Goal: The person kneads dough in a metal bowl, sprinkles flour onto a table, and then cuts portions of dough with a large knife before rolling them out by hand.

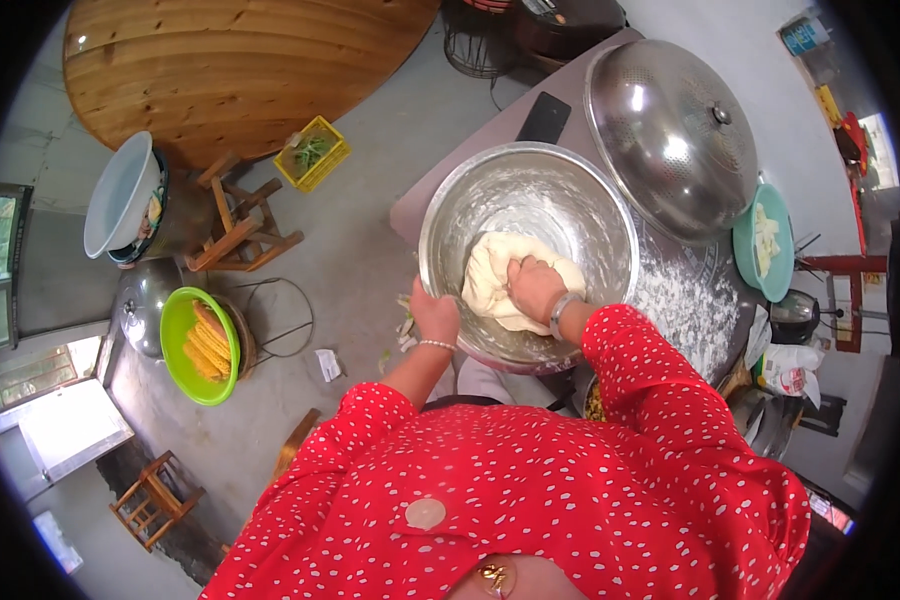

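Observation:
A large stainless steel bowl (607, 247) stands at the table's near edge, its inner wall smeared with flour. In it lies a thick, pale lump of dough (491, 274), folded and dented on top. My right hand (536, 289) presses into the dough with curled fingers, and the fingertips are partly sunk out of sight. At the bowl's left side, my left hand (435, 313) grips the rim, with the thumb against the outside wall and the other fingers mostly hidden.
Flour (682, 307) covers the tabletop right of the bowl. A perforated steel lid (667, 135) and a black phone (544, 118) lie beyond it. A turquoise basin (784, 247) sits at the right. Leftward on the floor are a wooden stool (244, 217), a yellow basket (322, 171) and a green basin (176, 352) of corn.

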Motion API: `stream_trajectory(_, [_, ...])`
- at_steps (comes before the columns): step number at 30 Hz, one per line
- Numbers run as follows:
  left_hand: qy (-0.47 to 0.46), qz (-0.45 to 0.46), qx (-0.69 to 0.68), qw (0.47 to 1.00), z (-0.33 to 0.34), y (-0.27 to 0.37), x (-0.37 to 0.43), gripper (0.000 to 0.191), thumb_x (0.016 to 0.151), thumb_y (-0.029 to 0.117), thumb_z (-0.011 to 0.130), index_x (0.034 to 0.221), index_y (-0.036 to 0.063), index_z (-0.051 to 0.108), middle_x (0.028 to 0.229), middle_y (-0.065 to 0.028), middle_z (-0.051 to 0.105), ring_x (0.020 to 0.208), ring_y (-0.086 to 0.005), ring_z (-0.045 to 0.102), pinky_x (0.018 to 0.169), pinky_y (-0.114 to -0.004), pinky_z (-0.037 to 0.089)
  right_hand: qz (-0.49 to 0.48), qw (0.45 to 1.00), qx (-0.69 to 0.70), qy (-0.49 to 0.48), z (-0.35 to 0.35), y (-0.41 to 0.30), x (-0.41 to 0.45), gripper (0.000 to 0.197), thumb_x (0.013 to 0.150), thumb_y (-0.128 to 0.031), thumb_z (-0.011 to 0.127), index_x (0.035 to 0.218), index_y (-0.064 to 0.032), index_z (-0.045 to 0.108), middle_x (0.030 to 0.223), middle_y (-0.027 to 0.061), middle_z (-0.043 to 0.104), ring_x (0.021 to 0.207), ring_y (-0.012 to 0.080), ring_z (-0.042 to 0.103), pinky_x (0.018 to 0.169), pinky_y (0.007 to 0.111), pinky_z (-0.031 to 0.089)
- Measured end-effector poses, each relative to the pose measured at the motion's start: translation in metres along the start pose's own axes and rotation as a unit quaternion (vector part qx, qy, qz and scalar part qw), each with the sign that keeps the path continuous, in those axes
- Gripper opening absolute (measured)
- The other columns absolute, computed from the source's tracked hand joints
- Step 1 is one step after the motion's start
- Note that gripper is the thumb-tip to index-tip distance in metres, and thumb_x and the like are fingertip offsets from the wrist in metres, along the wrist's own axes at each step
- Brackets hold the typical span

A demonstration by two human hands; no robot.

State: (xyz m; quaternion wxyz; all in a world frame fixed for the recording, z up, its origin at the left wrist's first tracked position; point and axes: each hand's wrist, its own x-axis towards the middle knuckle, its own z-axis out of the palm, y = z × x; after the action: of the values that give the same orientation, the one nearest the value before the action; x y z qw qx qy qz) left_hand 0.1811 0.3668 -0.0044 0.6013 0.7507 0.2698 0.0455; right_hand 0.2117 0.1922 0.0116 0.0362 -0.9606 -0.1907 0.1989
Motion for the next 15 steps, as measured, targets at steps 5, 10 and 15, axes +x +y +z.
stream_trajectory(5, [0.011,0.029,0.022,0.999,-0.004,0.001,-0.003,0.041,0.063,-0.007,0.044,0.103,-0.0017,0.053,0.088,-0.0185,0.062,0.083,-0.0322,0.061,0.078,-0.034,0.046,0.075,0.990,0.117,-0.033,-0.015,0.006,0.045,0.025,0.086,-0.024,0.045,0.100,-0.0037,0.049,0.089,0.0234,0.060,0.083,0.0371,0.060,0.072,0.044,0.048])
stream_trajectory(10, [-0.018,0.008,0.014,1.000,-0.001,0.001,-0.001,0.041,0.064,-0.007,0.044,0.104,-0.0012,0.053,0.089,-0.0187,0.062,0.085,-0.0330,0.061,0.078,-0.034,0.046,0.098,0.958,0.269,-0.019,-0.010,0.056,0.078,0.043,0.071,-0.035,0.064,0.100,-0.0032,0.058,0.091,0.0195,0.064,0.085,0.0344,0.061,0.076,0.041,0.048])
stream_trajectory(15, [-0.004,0.031,-0.028,0.999,-0.002,-0.009,0.005,0.043,0.062,-0.003,0.048,0.105,-0.0028,0.053,0.089,-0.0156,0.063,0.083,-0.0250,0.061,0.077,-0.031,0.046,0.153,0.922,0.308,-0.178,-0.094,0.059,0.080,0.040,0.065,-0.031,0.067,0.092,-0.0011,0.064,0.087,0.0186,0.065,0.082,0.0310,0.062,0.075,0.035,0.049])
